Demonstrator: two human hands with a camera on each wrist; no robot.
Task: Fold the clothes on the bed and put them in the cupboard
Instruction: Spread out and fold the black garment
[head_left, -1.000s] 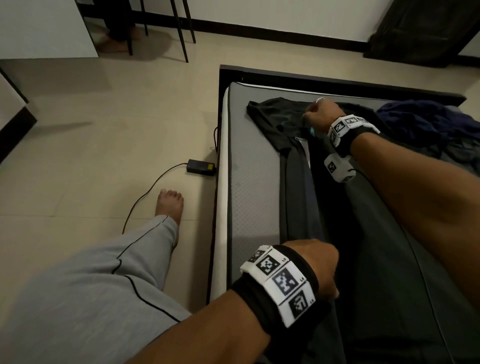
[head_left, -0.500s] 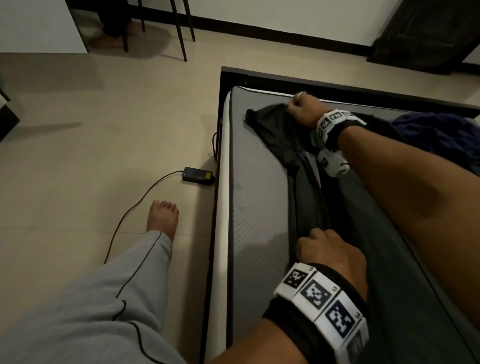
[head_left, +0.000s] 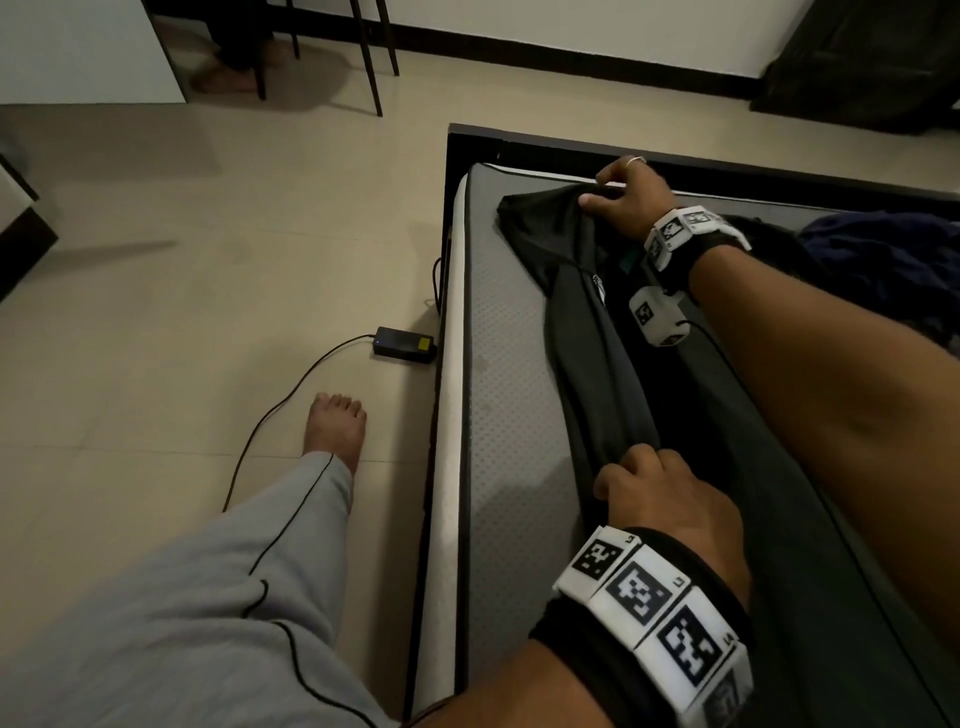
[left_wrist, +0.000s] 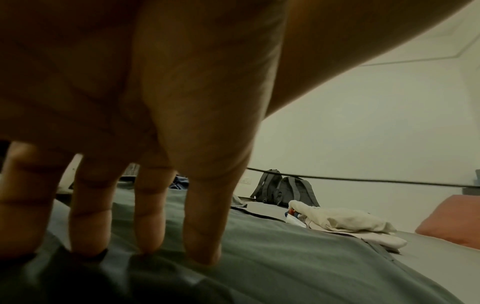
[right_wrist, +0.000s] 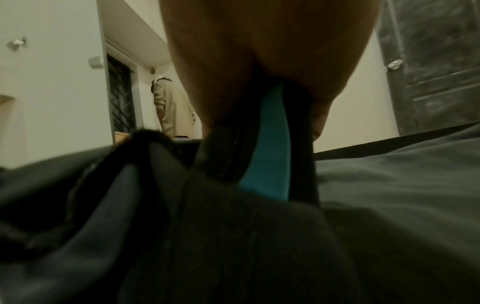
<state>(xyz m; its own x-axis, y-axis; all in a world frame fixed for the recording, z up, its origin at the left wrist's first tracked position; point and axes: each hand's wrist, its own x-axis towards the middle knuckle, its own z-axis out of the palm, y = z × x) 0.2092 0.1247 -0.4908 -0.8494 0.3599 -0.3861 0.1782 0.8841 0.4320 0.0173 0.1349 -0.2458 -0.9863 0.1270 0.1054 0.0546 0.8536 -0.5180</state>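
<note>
A black garment (head_left: 587, 364) lies stretched lengthwise on the grey mattress (head_left: 509, 415). My right hand (head_left: 621, 195) grips its far end at the mattress's far edge. In the right wrist view the dark cloth (right_wrist: 207, 236) rises into my fist, showing a teal inner strip (right_wrist: 270, 148). My left hand (head_left: 654, 488) holds the near end, where the fabric gathers into my curled fingers. In the left wrist view my fingertips (left_wrist: 202, 253) dig down into the cloth (left_wrist: 285, 267). How my thumb lies is hidden.
A dark blue heap of clothes (head_left: 883, 249) lies at the right on the bed. Folded beige clothes (left_wrist: 348, 224), a grey backpack (left_wrist: 283, 191) and an orange pillow (left_wrist: 451, 222) sit farther along. A power adapter (head_left: 404, 344) with its cable and my bare foot (head_left: 335, 426) are on the floor beside the bed frame (head_left: 452, 156).
My right hand has carried the garment's far end up to the mattress's far edge, pulling it straighter. My left hand has shifted slightly forward along the near end.
</note>
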